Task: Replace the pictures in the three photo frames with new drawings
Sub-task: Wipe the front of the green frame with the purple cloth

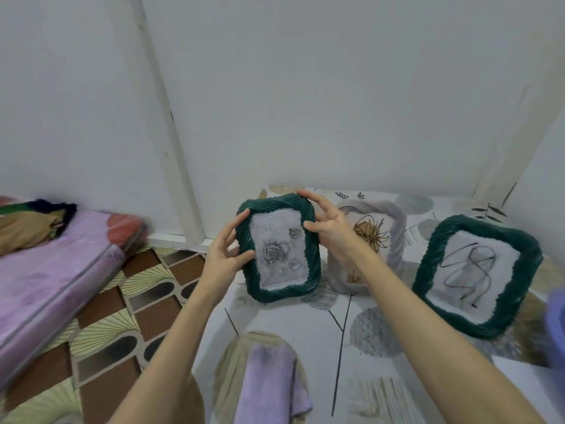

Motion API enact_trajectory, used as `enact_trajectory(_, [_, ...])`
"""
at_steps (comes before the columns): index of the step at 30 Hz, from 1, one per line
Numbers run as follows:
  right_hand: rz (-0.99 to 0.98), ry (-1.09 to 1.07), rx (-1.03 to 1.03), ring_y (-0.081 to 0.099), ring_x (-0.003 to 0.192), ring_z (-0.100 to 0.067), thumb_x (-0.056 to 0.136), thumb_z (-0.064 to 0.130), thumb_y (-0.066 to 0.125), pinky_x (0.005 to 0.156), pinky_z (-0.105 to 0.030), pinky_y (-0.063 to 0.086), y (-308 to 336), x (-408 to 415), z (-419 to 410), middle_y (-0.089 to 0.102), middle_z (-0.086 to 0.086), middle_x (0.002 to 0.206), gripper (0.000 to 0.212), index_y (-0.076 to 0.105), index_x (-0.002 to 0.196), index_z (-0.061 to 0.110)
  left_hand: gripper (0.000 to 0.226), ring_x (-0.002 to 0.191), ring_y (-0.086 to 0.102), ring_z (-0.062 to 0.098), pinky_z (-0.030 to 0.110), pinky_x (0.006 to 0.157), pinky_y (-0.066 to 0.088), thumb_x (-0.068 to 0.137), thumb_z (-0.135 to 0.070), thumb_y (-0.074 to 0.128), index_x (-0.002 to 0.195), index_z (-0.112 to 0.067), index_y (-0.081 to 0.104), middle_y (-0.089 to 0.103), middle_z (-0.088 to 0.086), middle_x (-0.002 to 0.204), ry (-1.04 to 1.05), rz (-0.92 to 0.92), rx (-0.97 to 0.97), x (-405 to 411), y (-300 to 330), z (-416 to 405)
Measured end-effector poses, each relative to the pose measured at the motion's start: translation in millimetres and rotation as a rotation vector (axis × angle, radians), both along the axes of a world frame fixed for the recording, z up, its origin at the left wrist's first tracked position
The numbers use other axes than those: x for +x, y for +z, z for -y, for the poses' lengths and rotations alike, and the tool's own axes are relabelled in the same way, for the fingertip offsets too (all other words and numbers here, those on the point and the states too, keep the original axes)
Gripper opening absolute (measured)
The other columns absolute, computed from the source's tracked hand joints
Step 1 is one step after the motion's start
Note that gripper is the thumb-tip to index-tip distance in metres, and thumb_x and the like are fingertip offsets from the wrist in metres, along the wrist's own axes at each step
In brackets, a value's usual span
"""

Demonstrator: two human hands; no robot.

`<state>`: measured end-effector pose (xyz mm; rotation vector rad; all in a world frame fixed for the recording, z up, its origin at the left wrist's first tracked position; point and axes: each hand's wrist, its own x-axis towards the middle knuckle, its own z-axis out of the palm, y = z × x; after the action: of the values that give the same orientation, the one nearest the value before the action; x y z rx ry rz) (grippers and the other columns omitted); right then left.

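Head camera looks down on two bare arms reaching forward. Both hands hold a dark green, rope-textured rectangular photo frame with a grey rose drawing [279, 247], upright and tilted slightly, its lower edge at or just above the counter. The left hand [227, 250] curls round the frame's left side, thumb on the front. The right hand [328, 223] grips the upper right corner, fingers spread over the top edge and thumb pressed on the front.

Behind it stands a pale, ribbed frame with a brown scribbled flower [371, 237], partly hidden by the right wrist. Well to the right leans a second green frame with a black line drawing [477, 276]. A folded lilac cloth [270, 384] lies near the front edge. The counter [382, 390] wears a leaf-printed covering.

To the left, a bed with a pink-purple sheet [49, 270] stands on patterned brown flooring [128, 307]. Plain white walls [336, 87] close the corner. A blurred purple object, perhaps a tub [555, 325], shows at the right edge.
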<state>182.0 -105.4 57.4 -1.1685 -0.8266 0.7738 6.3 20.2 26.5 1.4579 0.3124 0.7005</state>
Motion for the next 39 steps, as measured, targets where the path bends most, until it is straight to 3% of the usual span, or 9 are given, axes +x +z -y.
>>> enact_trajectory(5, [-0.085, 0.008, 0.031, 0.062, 0.082, -0.017, 0.077, -0.02, 0.045, 0.066, -0.027, 0.05, -15, 18, -20, 0.07, 0.001, 0.096, 0.062, 0.059, 0.112, 0.03, 0.074, 0.13, 0.041, 0.033, 0.051, 0.093, 0.049, 0.083, 0.015, 0.052, 0.12, -0.049, 0.053, 0.042, 0.004, 0.141, 0.019, -0.047, 0.052, 14, -9, -18])
enact_trajectory(10, [-0.114, 0.039, 0.027, 0.062, 0.067, -0.007, 0.08, -0.025, 0.035, 0.056, -0.019, 0.049, -26, 17, -31, 0.067, -0.001, 0.095, 0.063, 0.054, 0.115, 0.024, 0.072, 0.115, 0.057, 0.025, 0.035, 0.08, 0.057, 0.083, 0.017, 0.052, 0.119, -0.046, 0.053, 0.042, 0.0, 0.139, 0.055, -0.03, 0.023, 9, -14, -16])
enact_trajectory(14, [-0.129, 0.047, 0.015, 0.064, 0.069, -0.007, 0.081, -0.024, 0.034, 0.057, -0.02, 0.05, -30, 14, -36, 0.066, -0.002, 0.096, 0.063, 0.053, 0.121, 0.022, 0.073, 0.117, 0.055, 0.029, 0.039, 0.081, 0.057, 0.082, 0.016, 0.053, 0.119, -0.046, 0.054, 0.041, -0.001, 0.14, 0.056, -0.022, 0.014, 2, -17, -14])
enact_trajectory(19, [-0.138, 0.055, -0.005, 0.065, 0.071, -0.008, 0.081, -0.023, 0.033, 0.058, -0.02, 0.051, -28, 15, -34, 0.066, -0.003, 0.095, 0.064, 0.05, 0.126, 0.019, 0.073, 0.101, 0.065, 0.019, 0.029, 0.073, 0.057, 0.082, 0.019, 0.05, 0.122, -0.042, 0.05, 0.047, -0.011, 0.131, 0.023, -0.019, -0.008, 0, -13, -8])
enact_trajectory(26, [-0.104, 0.033, -0.012, 0.066, 0.079, -0.011, 0.081, -0.023, 0.035, 0.062, -0.023, 0.052, -29, 15, -34, 0.064, -0.005, 0.103, 0.066, 0.051, 0.127, 0.021, 0.072, 0.108, 0.062, 0.019, 0.032, 0.079, 0.057, 0.083, 0.017, 0.05, 0.123, -0.043, 0.049, 0.048, -0.011, 0.133, 0.03, -0.019, -0.022, 0, -15, -4])
enact_trajectory(30, [0.036, -0.033, -0.042, 0.06, 0.1, -0.016, 0.083, -0.017, 0.044, 0.07, -0.024, 0.052, -29, 12, -30, 0.061, -0.004, 0.118, 0.064, 0.056, 0.121, 0.032, 0.071, 0.106, 0.062, 0.018, 0.027, 0.076, 0.056, 0.083, 0.017, 0.05, 0.124, -0.042, 0.049, 0.049, -0.013, 0.131, 0.036, -0.014, 0.014, -1, -13, -3])
enact_trajectory(33, [0.252, -0.13, -0.043, 0.055, 0.113, -0.013, 0.084, -0.012, 0.051, 0.088, -0.024, 0.05, -26, 3, -21, 0.056, 0.004, 0.126, 0.062, 0.048, 0.131, 0.029, 0.07, 0.108, 0.061, 0.018, 0.025, 0.076, 0.055, 0.083, 0.016, 0.052, 0.124, -0.041, 0.048, 0.048, -0.008, 0.133, 0.035, -0.011, 0.026, 0, -13, -2])
enact_trajectory(37, [0.49, -0.218, -0.047, 0.043, 0.126, -0.006, 0.086, 0.0, 0.058, 0.107, -0.026, 0.035, -17, -10, 8, 0.046, 0.012, 0.137, 0.061, 0.041, 0.129, 0.04, 0.069, 0.123, 0.047, 0.023, 0.041, 0.097, 0.046, 0.075, -0.008, 0.071, 0.125, -0.049, 0.047, 0.045, -0.007, 0.137, 0.211, -0.11, 0.214, -7, -12, -5])
enact_trajectory(39, [0.59, -0.308, -0.028, 0.043, 0.125, 0.0, 0.086, 0.002, 0.058, 0.107, -0.023, 0.035, -13, -13, 30, 0.049, 0.017, 0.133, 0.056, 0.045, 0.126, 0.04, 0.063, 0.129, 0.037, 0.013, 0.035, 0.108, 0.032, 0.074, -0.014, 0.072, 0.126, -0.043, 0.048, 0.041, -0.008, 0.139, 0.374, -0.133, 0.41, -6, -6, 2])
